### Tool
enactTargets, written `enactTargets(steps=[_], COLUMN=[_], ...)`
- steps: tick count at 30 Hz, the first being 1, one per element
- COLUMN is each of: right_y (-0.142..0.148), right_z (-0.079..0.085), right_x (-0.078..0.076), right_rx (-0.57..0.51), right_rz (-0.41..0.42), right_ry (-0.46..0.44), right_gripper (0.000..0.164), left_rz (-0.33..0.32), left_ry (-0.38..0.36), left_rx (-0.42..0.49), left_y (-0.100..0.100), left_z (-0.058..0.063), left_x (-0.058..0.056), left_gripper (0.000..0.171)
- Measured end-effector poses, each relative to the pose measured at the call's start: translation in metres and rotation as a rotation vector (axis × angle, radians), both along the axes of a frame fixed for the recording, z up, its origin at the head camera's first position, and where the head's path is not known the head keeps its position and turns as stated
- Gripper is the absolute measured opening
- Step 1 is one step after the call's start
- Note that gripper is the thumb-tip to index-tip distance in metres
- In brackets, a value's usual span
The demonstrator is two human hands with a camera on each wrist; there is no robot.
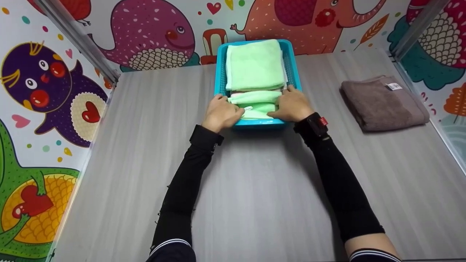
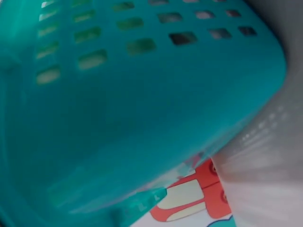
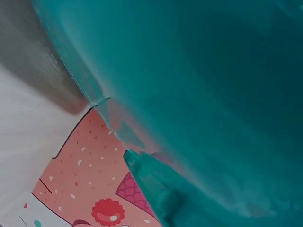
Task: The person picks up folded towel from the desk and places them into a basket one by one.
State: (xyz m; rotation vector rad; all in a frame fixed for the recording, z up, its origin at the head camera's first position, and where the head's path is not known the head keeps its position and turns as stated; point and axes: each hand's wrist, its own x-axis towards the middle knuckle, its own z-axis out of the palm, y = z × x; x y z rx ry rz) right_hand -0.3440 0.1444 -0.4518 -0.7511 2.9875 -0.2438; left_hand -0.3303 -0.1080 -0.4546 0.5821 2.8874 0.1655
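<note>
A turquoise plastic basket [image 1: 220, 69] stands against the back wall in the head view. Folded light green towels [image 1: 256, 64] lie in it, one flat on top at the far end and others [image 1: 256, 97] folded at the near end. My left hand [image 1: 222, 113] grips the basket's near left corner, its thumb over the rim beside a small white tag [image 1: 248, 108]. At the near right corner my right hand [image 1: 294, 104] grips the rim, thumb inside by the towels. Both wrist views are filled by the basket's wall [image 2: 142, 104], and no fingers show there.
A folded brown towel [image 1: 384, 103] with a white label lies to the right on the grey wood-grain table [image 1: 145, 145]. Cartoon-printed walls [image 1: 153, 32] with metal corner posts border the table at the back and both sides.
</note>
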Motion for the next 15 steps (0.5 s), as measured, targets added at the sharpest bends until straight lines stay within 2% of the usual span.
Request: enactTargets(steps=[4,8,10,12,14,15], right_y=[0.003,0.005,0.006,0.005,0.005,0.005], right_z=[-0.006,-0.01,-0.011,-0.011,-0.011,-0.011], right_x=[0.0,0.0,-0.001,-0.002,-0.002,-0.002], right_rx=[-0.129,-0.264,-0.31,-0.347,-0.368,-0.376], right_rz=[-0.021,-0.025,-0.031,-0.041,-0.043,-0.042], right_ry=[0.061,0.107,0.115,0.117,0.118,0.12], right_gripper=[0.039,0.031,0.029,0.029,0.029,0.029], left_rz=[-0.006,-0.006,0.05,0.154,0.266,0.311], left_ry=[0.041,0.081,0.154,0.198,0.178,0.138], left_rx=[0.182,0.482,0.604,0.689,0.715,0.715], left_y=[-0.003,-0.015,-0.024,-0.033,-0.041,-0.044], left_z=[0.0,0.002,0.001,-0.001,-0.005,-0.006], left_x=[0.0,-0.004,-0.008,-0.011,-0.013,-0.013], left_gripper=[0.051,0.038,0.026,0.024,0.031,0.033])
